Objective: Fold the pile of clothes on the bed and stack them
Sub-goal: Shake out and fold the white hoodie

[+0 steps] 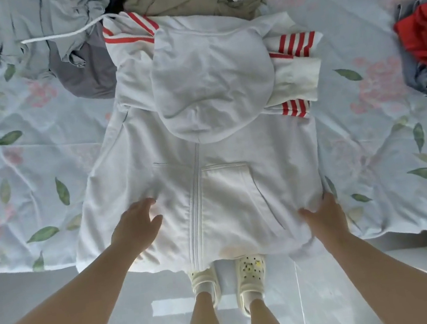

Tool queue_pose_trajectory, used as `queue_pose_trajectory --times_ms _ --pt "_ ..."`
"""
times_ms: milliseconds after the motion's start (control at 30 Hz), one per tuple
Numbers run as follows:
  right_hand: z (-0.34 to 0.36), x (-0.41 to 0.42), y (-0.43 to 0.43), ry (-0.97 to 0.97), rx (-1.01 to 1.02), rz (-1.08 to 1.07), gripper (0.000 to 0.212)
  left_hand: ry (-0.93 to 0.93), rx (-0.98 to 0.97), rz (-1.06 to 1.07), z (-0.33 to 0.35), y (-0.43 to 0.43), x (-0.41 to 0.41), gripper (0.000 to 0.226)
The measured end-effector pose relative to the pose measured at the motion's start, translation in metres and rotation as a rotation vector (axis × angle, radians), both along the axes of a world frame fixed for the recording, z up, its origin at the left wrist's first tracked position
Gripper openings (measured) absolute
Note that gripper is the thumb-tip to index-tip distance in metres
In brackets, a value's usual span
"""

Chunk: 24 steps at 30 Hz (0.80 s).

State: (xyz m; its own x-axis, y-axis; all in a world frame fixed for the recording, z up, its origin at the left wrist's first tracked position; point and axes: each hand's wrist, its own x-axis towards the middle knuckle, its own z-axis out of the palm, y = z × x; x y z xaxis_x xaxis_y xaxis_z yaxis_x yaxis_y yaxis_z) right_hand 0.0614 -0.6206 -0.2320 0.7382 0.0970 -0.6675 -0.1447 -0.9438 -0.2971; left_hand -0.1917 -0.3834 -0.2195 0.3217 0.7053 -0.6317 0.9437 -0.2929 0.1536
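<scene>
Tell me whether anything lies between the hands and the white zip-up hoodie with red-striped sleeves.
Nothing visible does. The left hand rests on the white zip-up hoodie, on its near left front, and the right hand touches its near right edge.
</scene>
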Motion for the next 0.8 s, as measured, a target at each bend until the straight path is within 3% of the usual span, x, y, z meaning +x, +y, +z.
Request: queue_pose_trajectory --times_ms 67,133,267,367,533,633,800 --pt "-0.006 -0.004 -0.008 -0.019 0.016 -0.023 0.036 -0.038 0.064 0.045 -0.007 0.004 -0.004 0.037" --pt "-0.010 -0.008 -0.018 -0.053 0.072 -0.120 0.028 -0.056 0.169 0.088 -0.009 0.010 -0.010 0.034" --pt "-0.005 -0.018 -0.019 0.030 0.174 -0.244 0.028 -0.072 0.264 0.283 -0.009 0.034 -0.019 0.041" --pt "0.003 -0.021 -0.007 0.162 0.184 -0.307 0.032 -0.081 0.192 0.511 -0.011 0.055 -0.021 0.052" --pt "0.012 -0.032 0.006 0.248 0.151 -0.304 0.020 0.142 0.165 0.573 -0.019 0.076 -0.030 0.070" --pt "0.023 -0.032 0.008 0.221 0.151 -0.305 0.016 0.183 0.050 0.505 -0.025 0.092 -0.038 0.055" --pt "0.049 -0.020 0.032 0.209 0.149 -0.189 0.013 -0.099 -0.399 0.554 -0.004 0.107 -0.013 0.043"
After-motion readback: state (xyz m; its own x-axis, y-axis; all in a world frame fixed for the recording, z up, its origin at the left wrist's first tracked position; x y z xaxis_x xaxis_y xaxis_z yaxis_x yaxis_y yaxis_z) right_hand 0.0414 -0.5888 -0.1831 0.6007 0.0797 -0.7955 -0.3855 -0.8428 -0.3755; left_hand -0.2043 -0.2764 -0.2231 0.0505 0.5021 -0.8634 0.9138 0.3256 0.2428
